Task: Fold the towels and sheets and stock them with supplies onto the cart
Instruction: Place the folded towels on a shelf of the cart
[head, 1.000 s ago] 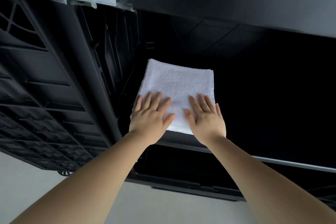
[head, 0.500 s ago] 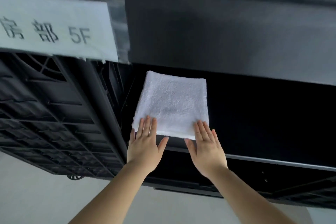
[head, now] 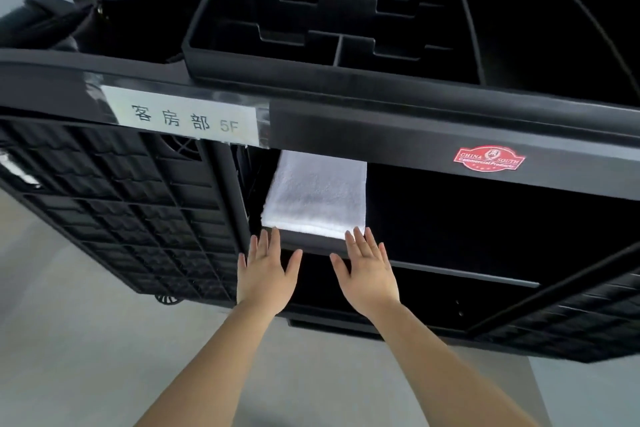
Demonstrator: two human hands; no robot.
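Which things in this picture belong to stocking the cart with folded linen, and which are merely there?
Part of the job: folded white towel; cart shelf; left hand; right hand.

Merely there: paper label; red sticker; top organiser tray; dark bag.

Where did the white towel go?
In the head view, the towel lies folded at the left end of the cart's shelf, under the white label, just beyond the fingertips of both open hands.

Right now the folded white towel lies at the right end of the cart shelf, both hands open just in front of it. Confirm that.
Not quite: the head view shows the folded white towel at the left end of the cart shelf. The left hand and right hand are open just in front.
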